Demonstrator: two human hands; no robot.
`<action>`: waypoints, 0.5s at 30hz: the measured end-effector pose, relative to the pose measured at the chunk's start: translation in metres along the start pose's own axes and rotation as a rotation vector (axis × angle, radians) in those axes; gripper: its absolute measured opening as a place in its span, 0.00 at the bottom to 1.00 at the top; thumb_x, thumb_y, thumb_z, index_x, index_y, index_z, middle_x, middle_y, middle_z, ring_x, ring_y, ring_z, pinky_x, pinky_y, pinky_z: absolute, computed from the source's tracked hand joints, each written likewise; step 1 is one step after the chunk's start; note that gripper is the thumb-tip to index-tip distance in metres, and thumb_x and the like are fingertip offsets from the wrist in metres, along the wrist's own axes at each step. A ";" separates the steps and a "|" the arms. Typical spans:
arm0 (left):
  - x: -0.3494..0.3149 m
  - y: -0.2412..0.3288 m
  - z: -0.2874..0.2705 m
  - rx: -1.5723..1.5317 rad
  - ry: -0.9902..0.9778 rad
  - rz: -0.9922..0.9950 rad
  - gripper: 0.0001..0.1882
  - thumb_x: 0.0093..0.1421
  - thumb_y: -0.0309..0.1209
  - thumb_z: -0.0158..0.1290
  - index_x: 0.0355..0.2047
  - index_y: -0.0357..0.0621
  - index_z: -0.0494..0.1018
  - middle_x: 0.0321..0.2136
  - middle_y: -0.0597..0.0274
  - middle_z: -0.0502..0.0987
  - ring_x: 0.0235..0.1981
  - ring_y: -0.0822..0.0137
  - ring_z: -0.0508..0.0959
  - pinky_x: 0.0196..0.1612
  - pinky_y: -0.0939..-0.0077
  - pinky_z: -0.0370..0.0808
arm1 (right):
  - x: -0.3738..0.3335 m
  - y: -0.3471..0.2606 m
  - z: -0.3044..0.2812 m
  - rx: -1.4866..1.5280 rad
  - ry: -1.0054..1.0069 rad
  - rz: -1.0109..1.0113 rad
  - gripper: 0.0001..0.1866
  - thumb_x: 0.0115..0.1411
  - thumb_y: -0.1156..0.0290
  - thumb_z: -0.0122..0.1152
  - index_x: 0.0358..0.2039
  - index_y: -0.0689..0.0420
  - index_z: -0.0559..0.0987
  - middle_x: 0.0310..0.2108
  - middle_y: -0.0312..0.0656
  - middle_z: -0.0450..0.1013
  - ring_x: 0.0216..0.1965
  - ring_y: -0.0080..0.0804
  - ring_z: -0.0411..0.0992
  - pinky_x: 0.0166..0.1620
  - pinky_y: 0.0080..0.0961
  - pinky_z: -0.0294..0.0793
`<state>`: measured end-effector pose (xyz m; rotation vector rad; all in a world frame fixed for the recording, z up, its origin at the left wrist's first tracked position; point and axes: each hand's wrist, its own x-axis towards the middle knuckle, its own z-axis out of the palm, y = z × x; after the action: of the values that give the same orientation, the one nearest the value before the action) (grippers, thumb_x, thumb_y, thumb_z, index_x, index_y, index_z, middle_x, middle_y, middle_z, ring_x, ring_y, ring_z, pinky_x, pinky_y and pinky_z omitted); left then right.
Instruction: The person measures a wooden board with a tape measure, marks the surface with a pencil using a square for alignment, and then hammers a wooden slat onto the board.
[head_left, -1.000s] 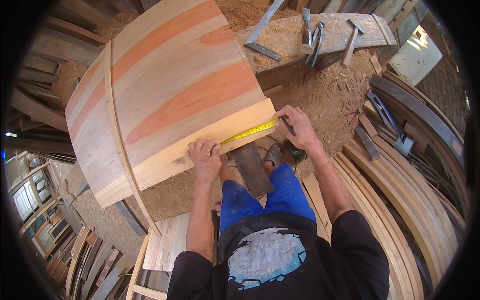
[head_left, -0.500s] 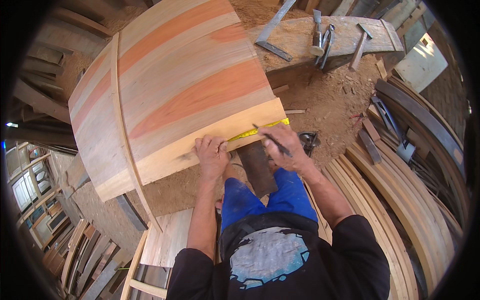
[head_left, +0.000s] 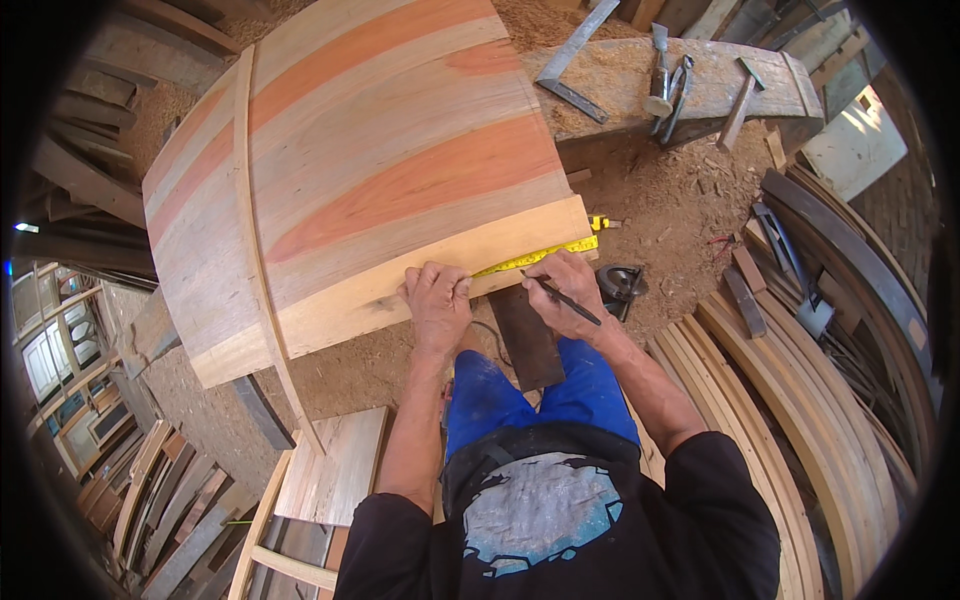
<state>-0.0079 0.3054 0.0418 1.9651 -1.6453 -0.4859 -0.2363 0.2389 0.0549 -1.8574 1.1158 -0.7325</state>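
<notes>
A wide wooden panel (head_left: 400, 130) with reddish streaks lies in front of me, with a pale board (head_left: 380, 283) along its near edge. My left hand (head_left: 438, 300) is closed at that edge, pinching the left end of a yellow measuring tape (head_left: 540, 257) against the board. The tape runs rightward along the board to its right end. My right hand (head_left: 568, 295) grips a dark pencil (head_left: 566, 301), its tip at the tape's near edge. A yellow and black piece (head_left: 603, 222), maybe the tape's case, shows beyond the board's right end.
A thin wooden strip (head_left: 243, 180) crosses the panel. On a thick timber (head_left: 620, 70) rest a metal square (head_left: 575, 60), a chisel (head_left: 659, 75), pliers (head_left: 678, 98) and a hammer (head_left: 740, 105). A circular power tool (head_left: 622, 284) sits right of my knees. Curved planks (head_left: 800, 400) are stacked at right.
The pencil tip has come down from above the tape to its near edge. The yellow and black piece has come into sight at the right. My left hand stays on the tape.
</notes>
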 end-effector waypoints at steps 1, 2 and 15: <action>0.000 -0.001 0.000 0.005 0.005 0.006 0.05 0.57 0.31 0.65 0.34 0.56 0.81 0.31 0.71 0.75 0.41 0.61 0.71 0.50 0.60 0.61 | 0.001 -0.001 0.001 0.000 0.012 -0.004 0.05 0.52 0.78 0.67 0.30 0.58 0.80 0.28 0.45 0.77 0.35 0.46 0.77 0.40 0.41 0.75; 0.000 -0.001 0.001 0.011 0.011 0.013 0.05 0.57 0.31 0.65 0.34 0.56 0.81 0.31 0.71 0.75 0.40 0.61 0.71 0.49 0.61 0.61 | 0.001 -0.001 0.002 0.000 0.025 -0.007 0.05 0.52 0.78 0.68 0.30 0.57 0.80 0.28 0.45 0.77 0.34 0.47 0.76 0.39 0.41 0.75; 0.001 0.001 0.001 -0.005 0.020 0.013 0.06 0.56 0.29 0.66 0.34 0.55 0.81 0.31 0.71 0.75 0.39 0.61 0.71 0.49 0.60 0.60 | 0.003 -0.002 0.005 -0.042 0.061 -0.056 0.08 0.52 0.77 0.67 0.32 0.55 0.78 0.24 0.44 0.74 0.31 0.46 0.75 0.37 0.41 0.73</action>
<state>-0.0089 0.3046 0.0417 1.9484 -1.6416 -0.4638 -0.2299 0.2385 0.0540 -1.9197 1.1289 -0.8079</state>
